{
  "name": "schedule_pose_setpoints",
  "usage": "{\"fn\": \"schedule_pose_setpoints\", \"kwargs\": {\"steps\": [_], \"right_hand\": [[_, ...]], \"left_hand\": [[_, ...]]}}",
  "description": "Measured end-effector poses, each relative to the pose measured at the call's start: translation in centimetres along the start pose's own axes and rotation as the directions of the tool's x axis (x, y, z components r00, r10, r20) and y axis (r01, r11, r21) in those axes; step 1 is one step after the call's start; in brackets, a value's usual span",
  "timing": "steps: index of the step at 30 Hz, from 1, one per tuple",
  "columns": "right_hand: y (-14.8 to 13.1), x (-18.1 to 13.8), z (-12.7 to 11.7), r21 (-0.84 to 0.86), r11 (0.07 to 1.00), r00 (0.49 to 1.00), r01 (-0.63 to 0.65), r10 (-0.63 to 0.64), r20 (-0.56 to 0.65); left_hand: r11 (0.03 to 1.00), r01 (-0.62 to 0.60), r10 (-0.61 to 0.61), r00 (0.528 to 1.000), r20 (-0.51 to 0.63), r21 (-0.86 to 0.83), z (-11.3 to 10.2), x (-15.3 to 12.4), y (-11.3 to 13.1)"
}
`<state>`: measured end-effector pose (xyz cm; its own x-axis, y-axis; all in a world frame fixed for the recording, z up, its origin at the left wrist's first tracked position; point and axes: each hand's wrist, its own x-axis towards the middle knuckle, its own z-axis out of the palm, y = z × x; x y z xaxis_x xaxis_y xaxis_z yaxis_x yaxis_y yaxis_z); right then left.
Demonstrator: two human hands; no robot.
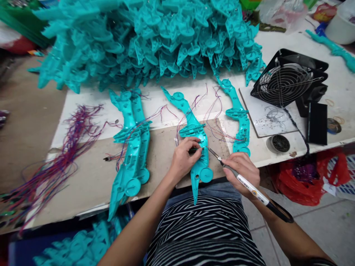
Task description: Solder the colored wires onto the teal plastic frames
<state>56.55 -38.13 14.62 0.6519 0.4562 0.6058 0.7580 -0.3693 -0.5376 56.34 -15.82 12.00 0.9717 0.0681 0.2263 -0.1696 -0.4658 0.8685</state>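
My right hand [244, 171] grips a soldering iron [249, 186] with a white and grey handle. Its metal tip points left, at the middle of a turquoise plastic shell [200, 164] on the table's front edge. Over that same shell, my left hand [186, 153] is closed in a pinch beside the iron's tip. Something small and dark shows between its fingers, too hidden to name. Thin red and blue wires [191, 107] run across the shell's upper part. To the right lies another turquoise shell [240, 123] with wires and a small board; left are stacked shells [130, 144].
A large heap of turquoise shells [155, 40] fills the back. A bundle of wires [74, 144] lies left. On the right stand a black fan [285, 79], a white board [266, 123] with solder wire, a small round tin [278, 143] and a black box [317, 123].
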Motion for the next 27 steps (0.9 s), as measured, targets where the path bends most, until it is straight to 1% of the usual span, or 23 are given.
{"fn": "schedule_pose_setpoints", "kwargs": {"steps": [4,6,10,17,20,24,27], "right_hand": [[-0.1,0.2,-0.4,0.007,0.998,0.997,-0.065,0.065,-0.029],[-0.1,0.4,-0.3,0.008,0.997,0.997,-0.078,0.078,-0.028],[0.0,0.3,0.2,0.018,0.999,0.999,-0.049,0.049,0.000],[-0.1,0.0,0.8,-0.010,0.998,0.998,0.057,-0.056,0.013],[-0.2,0.1,0.7,-0.039,0.997,0.998,0.061,-0.061,-0.002],[-0.1,0.0,0.7,-0.038,0.996,0.997,0.083,-0.083,0.005],[0.0,-0.2,0.7,-0.045,0.996,0.997,0.077,-0.077,-0.012]], "left_hand": [[1.000,0.023,-0.023,1.000,0.008,0.004,0.0,0.0,0.1],[0.999,0.033,-0.033,0.999,0.006,0.001,0.0,0.0,0.1],[1.000,0.028,-0.028,1.000,0.001,-0.006,0.0,0.0,0.1],[1.000,0.008,-0.008,1.000,-0.003,0.013,0.0,0.0,0.1],[1.000,-0.005,0.005,1.000,-0.001,0.020,-0.1,0.0,0.1],[1.000,-0.012,0.013,1.000,-0.005,0.017,0.0,0.0,0.0],[1.000,-0.009,0.009,1.000,-0.009,0.014,0.0,0.0,0.0]]}}
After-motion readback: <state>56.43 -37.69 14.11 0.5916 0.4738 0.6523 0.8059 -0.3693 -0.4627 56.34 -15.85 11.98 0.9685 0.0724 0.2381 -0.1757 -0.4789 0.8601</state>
